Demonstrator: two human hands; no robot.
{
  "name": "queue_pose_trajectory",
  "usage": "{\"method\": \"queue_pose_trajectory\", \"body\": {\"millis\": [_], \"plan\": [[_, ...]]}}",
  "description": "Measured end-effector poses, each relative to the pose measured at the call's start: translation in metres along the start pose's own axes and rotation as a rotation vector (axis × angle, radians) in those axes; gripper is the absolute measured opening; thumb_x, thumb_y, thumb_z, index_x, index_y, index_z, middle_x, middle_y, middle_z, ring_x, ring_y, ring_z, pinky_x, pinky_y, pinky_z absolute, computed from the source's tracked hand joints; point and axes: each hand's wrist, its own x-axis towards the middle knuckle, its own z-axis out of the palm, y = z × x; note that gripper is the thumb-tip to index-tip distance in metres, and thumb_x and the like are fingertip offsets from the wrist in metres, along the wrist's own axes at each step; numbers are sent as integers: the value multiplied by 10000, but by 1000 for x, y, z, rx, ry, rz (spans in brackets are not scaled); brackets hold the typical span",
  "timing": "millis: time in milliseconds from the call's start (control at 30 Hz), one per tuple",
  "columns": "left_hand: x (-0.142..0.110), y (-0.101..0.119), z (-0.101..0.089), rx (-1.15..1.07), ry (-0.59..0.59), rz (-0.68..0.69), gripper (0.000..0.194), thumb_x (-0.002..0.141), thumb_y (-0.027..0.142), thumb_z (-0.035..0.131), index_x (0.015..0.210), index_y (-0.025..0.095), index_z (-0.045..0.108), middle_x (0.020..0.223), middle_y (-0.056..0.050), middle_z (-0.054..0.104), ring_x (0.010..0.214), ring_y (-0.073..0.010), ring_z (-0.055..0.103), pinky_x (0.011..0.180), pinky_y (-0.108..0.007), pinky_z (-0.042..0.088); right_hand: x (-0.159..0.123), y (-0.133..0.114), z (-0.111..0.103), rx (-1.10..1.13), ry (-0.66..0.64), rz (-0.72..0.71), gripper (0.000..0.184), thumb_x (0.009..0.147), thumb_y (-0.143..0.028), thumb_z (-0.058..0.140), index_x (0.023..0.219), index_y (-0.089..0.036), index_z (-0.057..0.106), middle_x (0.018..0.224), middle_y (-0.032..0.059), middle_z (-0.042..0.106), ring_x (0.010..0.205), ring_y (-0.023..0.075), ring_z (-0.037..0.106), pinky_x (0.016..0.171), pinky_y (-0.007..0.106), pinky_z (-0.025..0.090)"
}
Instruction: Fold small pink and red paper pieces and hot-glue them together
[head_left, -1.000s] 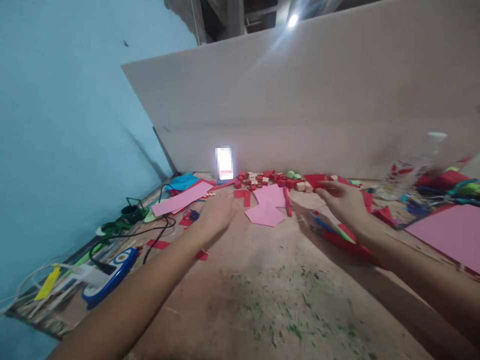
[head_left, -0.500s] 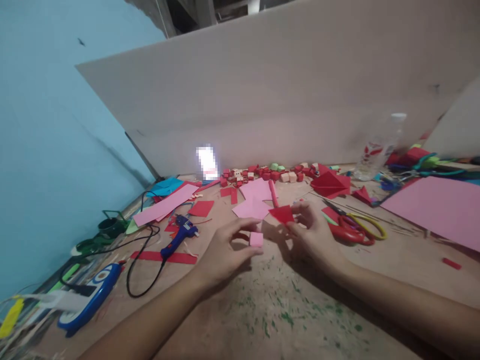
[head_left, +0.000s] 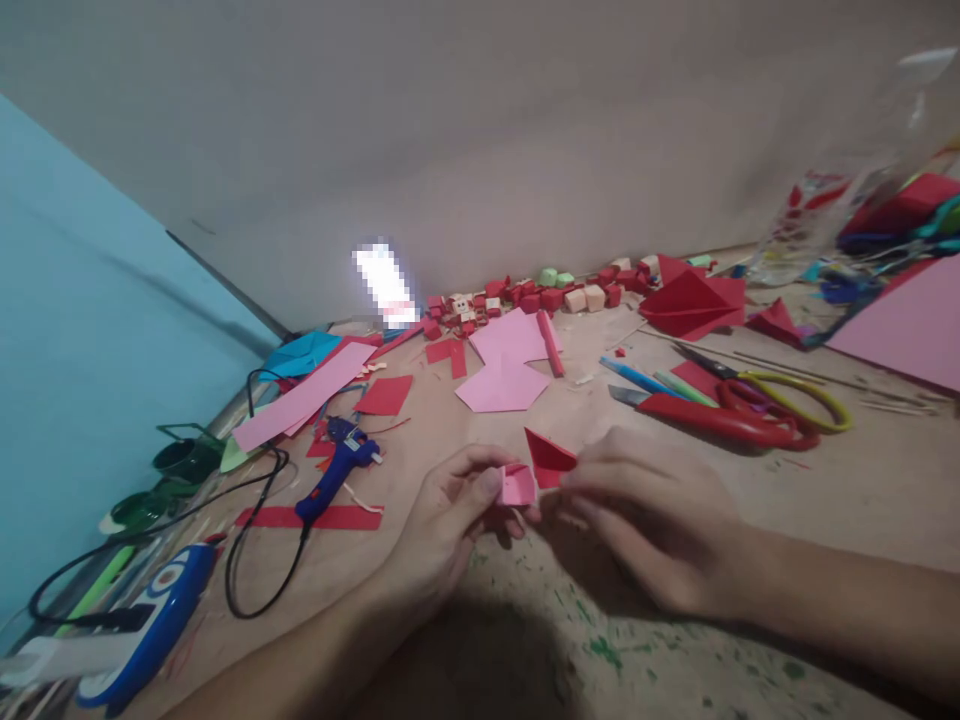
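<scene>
A small pink paper box [head_left: 518,486] is pinched between the thumb and fingers of my left hand [head_left: 459,505], its hollow side facing me. Close by on the right, my right hand [head_left: 660,520] grips a folded red paper piece [head_left: 549,460] by its edge. The red piece stands near the box; I cannot tell whether they touch. Just beyond my hands lies a cut pink paper shape [head_left: 504,380]. To the right are red-handled scissors [head_left: 720,420] and yellow-handled scissors [head_left: 806,398], with a blue pen [head_left: 637,376] beside them.
A blue glue gun [head_left: 341,470] with a looping black cord lies on the left, over a red strip. Small red and cream paper cubes [head_left: 551,298] line the back wall near a bright phone [head_left: 384,285]. A plastic bottle [head_left: 817,215] stands at right.
The pink box has turned so its hollow side shows. My right hand has brought the red paper down closer to it. The view has tilted downward.
</scene>
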Motion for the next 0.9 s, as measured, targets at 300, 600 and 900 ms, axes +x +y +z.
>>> {"method": "queue_pose_trajectory", "body": {"millis": [300, 600, 900], "plan": [[-3, -1, 0, 117, -77, -3, 316, 821, 412, 812, 1001, 176, 703, 907, -31, 731, 825, -124, 670, 758, -204, 514, -8, -1, 8, -73, -137, -70, 170, 937, -112, 569, 1094, -147, 623, 761, 16, 692, 600, 129, 572, 554, 272, 402], [-12, 1, 10, 395, -103, 12, 192, 941, 315, 653, 1076, 186, 700, 963, -32, 738, 883, -140, 686, 783, -210, 540, -4, -6, 12, -191, -363, -4, 158, 976, -193, 522, 866, -161, 631, 712, 8, 631, 567, 132, 509, 527, 314, 339], [12, 26, -25, 878, 176, 254, 250, 984, 333, 526, 1095, 196, 703, 1113, -68, 725, 1039, -224, 674, 885, -338, 553, 1, 5, -1, -222, 17, 90, 187, 904, -150, 640, 1084, -133, 687, 936, 99, 676, 808, 179, 627, 695, 303, 502]]}}
